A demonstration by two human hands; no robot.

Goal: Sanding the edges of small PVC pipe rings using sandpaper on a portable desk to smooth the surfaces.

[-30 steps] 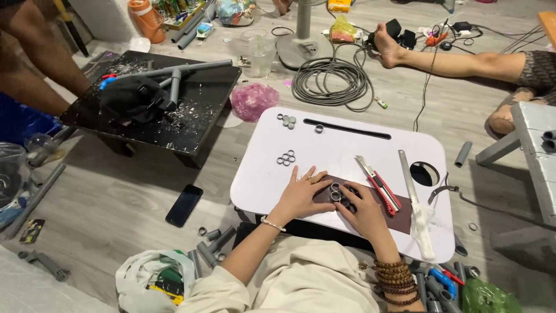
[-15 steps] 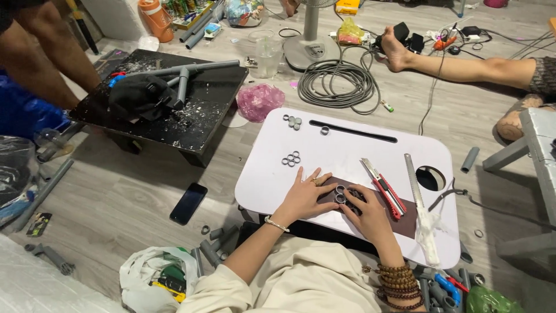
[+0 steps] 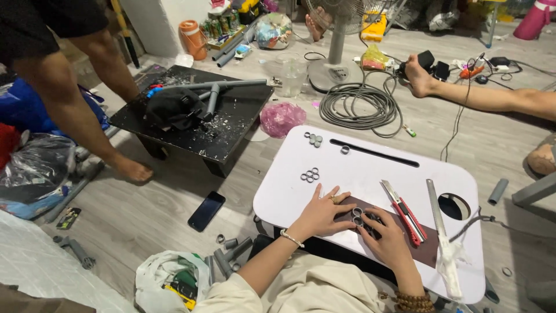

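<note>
Resting between both flattened, empty hands, the grey rings (image 3: 357,215) touch left hand (image 3: 320,213) fingertips, right hand (image 3: 389,240) just beside.

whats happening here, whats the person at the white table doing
A person sits on the floor at a low white lap table, both hands on a dark mat. The left hand and right hand press together a cluster of small grey rings. More rings lie farther up the table, with a red utility knife and a metal ruler beside the hands. Another person leans over a black table with grey pipes.
</note>
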